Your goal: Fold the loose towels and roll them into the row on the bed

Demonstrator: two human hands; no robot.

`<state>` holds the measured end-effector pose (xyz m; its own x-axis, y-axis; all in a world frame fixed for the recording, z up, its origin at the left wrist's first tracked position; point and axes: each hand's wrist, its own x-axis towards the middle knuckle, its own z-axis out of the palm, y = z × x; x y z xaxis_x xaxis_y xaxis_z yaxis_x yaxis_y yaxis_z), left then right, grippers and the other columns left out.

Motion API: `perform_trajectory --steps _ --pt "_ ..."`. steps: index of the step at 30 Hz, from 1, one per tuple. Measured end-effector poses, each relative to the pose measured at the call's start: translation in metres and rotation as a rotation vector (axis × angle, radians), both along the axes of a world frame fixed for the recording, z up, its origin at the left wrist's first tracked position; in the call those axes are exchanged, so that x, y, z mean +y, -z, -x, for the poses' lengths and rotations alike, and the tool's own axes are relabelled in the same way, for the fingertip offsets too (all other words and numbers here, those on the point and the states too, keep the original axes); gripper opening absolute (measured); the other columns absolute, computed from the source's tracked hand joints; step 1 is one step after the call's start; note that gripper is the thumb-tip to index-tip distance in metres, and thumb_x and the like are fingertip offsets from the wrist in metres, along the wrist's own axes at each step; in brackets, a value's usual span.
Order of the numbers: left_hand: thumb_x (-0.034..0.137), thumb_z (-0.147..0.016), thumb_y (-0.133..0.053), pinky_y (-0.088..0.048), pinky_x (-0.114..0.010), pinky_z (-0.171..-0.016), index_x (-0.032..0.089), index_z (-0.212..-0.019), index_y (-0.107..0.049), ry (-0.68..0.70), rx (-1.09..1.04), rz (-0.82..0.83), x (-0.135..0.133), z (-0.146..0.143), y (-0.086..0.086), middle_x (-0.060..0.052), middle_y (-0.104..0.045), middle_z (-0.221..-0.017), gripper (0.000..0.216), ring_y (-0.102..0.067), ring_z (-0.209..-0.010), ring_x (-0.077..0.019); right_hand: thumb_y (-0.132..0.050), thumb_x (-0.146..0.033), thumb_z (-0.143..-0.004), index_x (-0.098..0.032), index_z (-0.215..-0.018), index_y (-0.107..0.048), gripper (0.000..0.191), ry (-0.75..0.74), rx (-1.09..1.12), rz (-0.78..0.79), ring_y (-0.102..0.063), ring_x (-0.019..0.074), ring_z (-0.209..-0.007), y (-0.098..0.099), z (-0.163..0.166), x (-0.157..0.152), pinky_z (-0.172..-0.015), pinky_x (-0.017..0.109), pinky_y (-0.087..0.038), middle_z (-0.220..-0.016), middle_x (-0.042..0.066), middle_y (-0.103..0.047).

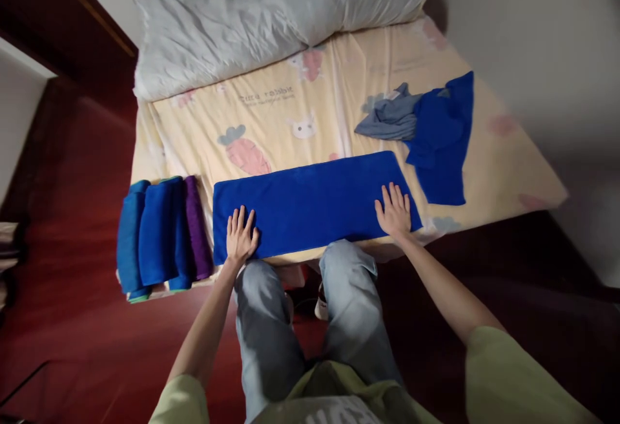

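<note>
Blue towel point(310, 204), folded into a long strip, flat along near edge of bed point(290, 127). Left hand point(241, 236) and right hand point(394, 212) pressed palm-down on its ends, grip released, fingers spread. Folded blue and purple towels point(162, 236) just left; loose blue cloth point(443, 139) beyond right.

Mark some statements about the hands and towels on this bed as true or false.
1. The left hand and the right hand both lie flat, fingers spread, on the long blue towel. True.
2. The folded stack sits beyond the right hand. False: it lies at the left hand's side, near the bed's edge.
3. A purple towel is in the folded stack, on the side nearest the long blue towel. True.
4. The grey cloth lies on the floor. False: it lies on the bed sheet, touching a crumpled blue cloth.
</note>
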<state>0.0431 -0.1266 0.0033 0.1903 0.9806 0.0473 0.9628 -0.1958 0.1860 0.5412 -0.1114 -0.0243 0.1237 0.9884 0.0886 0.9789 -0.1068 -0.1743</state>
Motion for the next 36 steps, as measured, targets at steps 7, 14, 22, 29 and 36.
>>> perform_trajectory --steps 7,14,22,29,36 --pt "0.053 -0.101 -0.036 -0.019 -0.058 -0.126 0.008 -0.158 -0.033 -0.255 -0.043 0.003 0.097 0.034 0.008 -0.019 -0.02 -0.168 0.072 -0.013 -0.157 -0.0376 -0.032 -0.034 -0.101 -0.013 -0.162 -0.025 0.064 -0.005 -0.03 -0.022 -0.018 0.0304 -0.156 0.008 -0.002 0.0 -0.125 0.059 -0.017 -0.169 0.014 -0.021" --pt "0.049 -0.102 -0.033 -0.011 -0.056 -0.128 0.009 -0.158 -0.033 -0.297 -0.15 -0.05 0.106 0.034 0.01 -0.017 -0.016 -0.17 0.069 -0.005 -0.158 -0.0336 -0.027 -0.036 -0.103 -0.012 -0.162 -0.025 0.063 -0.007 -0.065 -0.006 -0.016 0.0278 -0.157 0.006 -0.002 0.004 -0.124 0.056 -0.017 -0.169 0.014 -0.02" --pt "0.037 -0.102 -0.034 -0.022 -0.057 -0.126 0.016 -0.157 -0.036 0.124 -0.181 -0.023 -0.066 0.059 0.001 -0.014 -0.023 -0.168 0.058 -0.016 -0.157 -0.0307 -0.024 -0.039 -0.105 -0.01 -0.16 -0.03 0.063 0.027 0.025 -0.021 -0.015 0.0252 -0.157 -0.004 0.009 -0.004 -0.126 0.052 -0.012 -0.169 0.014 -0.022" --pt "0.012 -0.088 -0.038 -0.04 -0.05 -0.118 0.011 -0.141 -0.054 -0.061 -0.177 0.033 -0.135 0.071 0.004 -0.018 -0.045 -0.157 0.056 -0.037 -0.149 -0.0312 -0.042 -0.04 -0.098 -0.013 -0.156 -0.04 0.063 0.082 0.319 0.179 -0.018 0.0281 -0.157 -0.029 0.026 -0.049 -0.126 0.057 -0.011 -0.167 0.015 -0.028" --pt "0.027 -0.097 -0.04 -0.037 -0.055 -0.12 0.018 -0.137 -0.061 -0.092 -0.277 -0.111 -0.235 -0.041 -0.053 -0.011 -0.048 -0.156 0.046 -0.034 -0.151 -0.0326 -0.046 -0.044 -0.094 -0.013 -0.139 -0.056 0.055 0.225 1.028 -0.326 -0.056 0.0265 -0.132 -0.1 0.093 -0.106 -0.113 0.046 -0.042 -0.143 0.02 -0.059"
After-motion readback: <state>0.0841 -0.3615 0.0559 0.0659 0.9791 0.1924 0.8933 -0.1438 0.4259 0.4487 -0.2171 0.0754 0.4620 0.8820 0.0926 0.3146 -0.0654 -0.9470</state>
